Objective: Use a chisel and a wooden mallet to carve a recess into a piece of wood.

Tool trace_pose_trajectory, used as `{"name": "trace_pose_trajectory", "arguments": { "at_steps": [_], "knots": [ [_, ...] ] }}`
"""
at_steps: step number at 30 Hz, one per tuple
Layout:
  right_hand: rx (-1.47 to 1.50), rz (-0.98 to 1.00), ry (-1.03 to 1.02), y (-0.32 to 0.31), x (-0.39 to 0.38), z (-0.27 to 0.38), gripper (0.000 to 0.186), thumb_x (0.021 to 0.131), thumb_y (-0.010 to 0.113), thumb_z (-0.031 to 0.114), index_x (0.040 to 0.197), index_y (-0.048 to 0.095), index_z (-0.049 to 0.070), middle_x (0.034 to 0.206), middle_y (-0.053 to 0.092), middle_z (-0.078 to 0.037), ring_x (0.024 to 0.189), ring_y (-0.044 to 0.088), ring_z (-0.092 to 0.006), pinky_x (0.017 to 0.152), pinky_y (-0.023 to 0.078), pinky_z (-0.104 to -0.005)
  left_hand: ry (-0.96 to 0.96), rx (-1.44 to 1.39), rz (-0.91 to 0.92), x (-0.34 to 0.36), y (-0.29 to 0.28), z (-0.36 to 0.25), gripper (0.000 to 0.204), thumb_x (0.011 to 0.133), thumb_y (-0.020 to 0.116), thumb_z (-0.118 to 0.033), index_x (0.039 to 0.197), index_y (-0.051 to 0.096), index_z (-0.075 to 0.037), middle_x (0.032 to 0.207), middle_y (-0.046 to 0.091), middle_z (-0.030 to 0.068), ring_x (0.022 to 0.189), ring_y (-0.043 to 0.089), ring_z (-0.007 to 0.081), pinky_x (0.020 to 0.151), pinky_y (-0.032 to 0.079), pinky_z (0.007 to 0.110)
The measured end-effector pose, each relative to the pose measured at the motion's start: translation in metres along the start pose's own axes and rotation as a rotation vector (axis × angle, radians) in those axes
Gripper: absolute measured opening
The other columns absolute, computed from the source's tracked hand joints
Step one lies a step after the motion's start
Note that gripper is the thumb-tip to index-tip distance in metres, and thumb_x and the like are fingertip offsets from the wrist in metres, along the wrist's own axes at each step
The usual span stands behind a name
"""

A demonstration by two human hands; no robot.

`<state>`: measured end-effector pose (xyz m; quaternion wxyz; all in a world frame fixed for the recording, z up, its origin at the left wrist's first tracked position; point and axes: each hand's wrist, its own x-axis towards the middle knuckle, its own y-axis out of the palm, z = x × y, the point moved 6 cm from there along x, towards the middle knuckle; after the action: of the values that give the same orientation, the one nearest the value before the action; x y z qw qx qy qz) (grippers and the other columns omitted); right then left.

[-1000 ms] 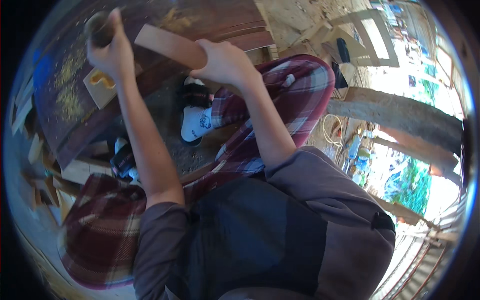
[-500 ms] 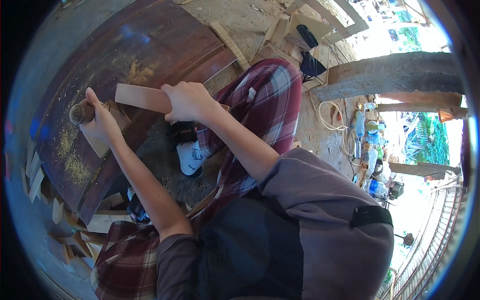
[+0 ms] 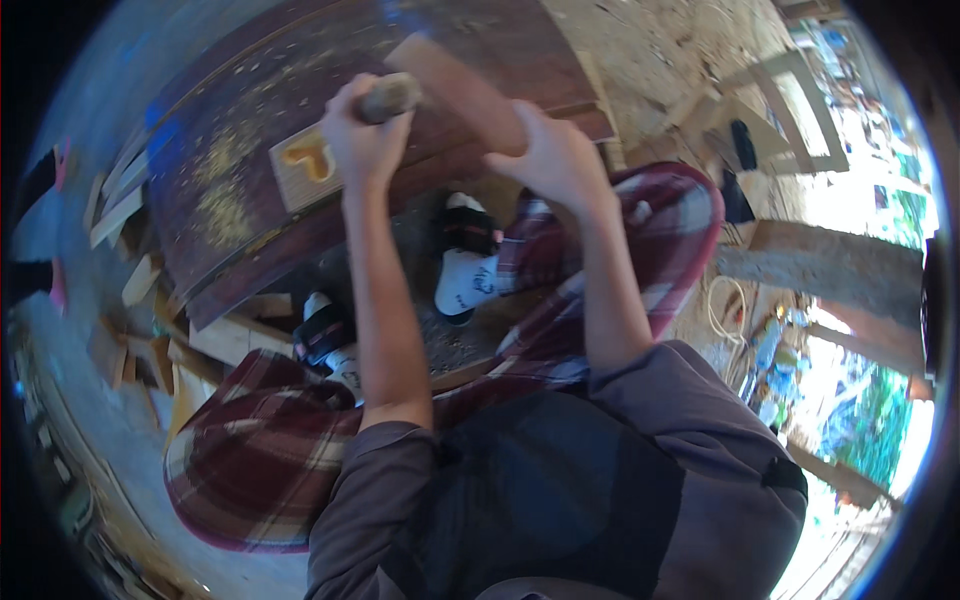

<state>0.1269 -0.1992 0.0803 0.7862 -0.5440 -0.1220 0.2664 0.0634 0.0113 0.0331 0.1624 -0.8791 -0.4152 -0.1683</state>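
My left hand [image 3: 362,145] is closed round a thick, round wooden tool handle [image 3: 392,97], its blunt end showing above my fist. The tool's other end is hidden. My right hand [image 3: 560,160] grips a flat, paddle-like wooden bat [image 3: 455,88], slanting up and left toward that handle and blurred by motion. Beside my left wrist, a small pale wooden board [image 3: 302,195] lies on the dark red wooden bench [image 3: 240,105]. A curved, orange-brown recess [image 3: 308,158] is cut into the board.
Pale wood shavings [image 3: 228,190] are scattered over the bench. Below it, my feet in white socks and dark sandals [image 3: 468,235] rest on the ground. Wood offcuts [image 3: 125,205] are heaped at the left. Another person's feet [image 3: 58,285] show at the far left.
My left hand has lifted the tool off the board, uncovering the recess. The bat's end has come up closer to the handle. The whole view has shifted.
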Motion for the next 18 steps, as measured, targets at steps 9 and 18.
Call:
{"name": "trace_pose_trajectory", "arguments": {
  "at_steps": [9, 18],
  "knots": [
    [0.044, 0.001, 0.063, -0.006, 0.002, 0.002, 0.075, 0.069, 0.073, 0.043, 0.131, 0.050, 0.008, 0.109, 0.065, -0.022, 0.104, 0.062, -0.0361, 0.088, 0.048, -0.0413, 0.160, 0.074, -0.151, 0.005, -0.015, -0.006, 0.021, 0.073, 0.078, -0.015, 0.077, 0.062, -0.003, 0.067, 0.057, 0.0060, 0.060, 0.051, 0.0160, 0.060, 0.044, 0.029],
    [0.056, 0.015, -0.003, -0.002, 0.004, 0.008, 0.069, 0.071, 0.075, 0.042, 0.126, 0.054, 0.006, 0.106, 0.067, -0.019, 0.103, 0.064, -0.0310, 0.087, 0.048, -0.0382, 0.137, 0.051, -0.087, 0.001, 0.009, -0.003, 0.020, 0.064, 0.076, -0.016, 0.071, 0.059, -0.007, 0.066, 0.059, 0.0074, 0.067, 0.058, 0.0274, 0.062, 0.041, 0.038]
  ]
}}
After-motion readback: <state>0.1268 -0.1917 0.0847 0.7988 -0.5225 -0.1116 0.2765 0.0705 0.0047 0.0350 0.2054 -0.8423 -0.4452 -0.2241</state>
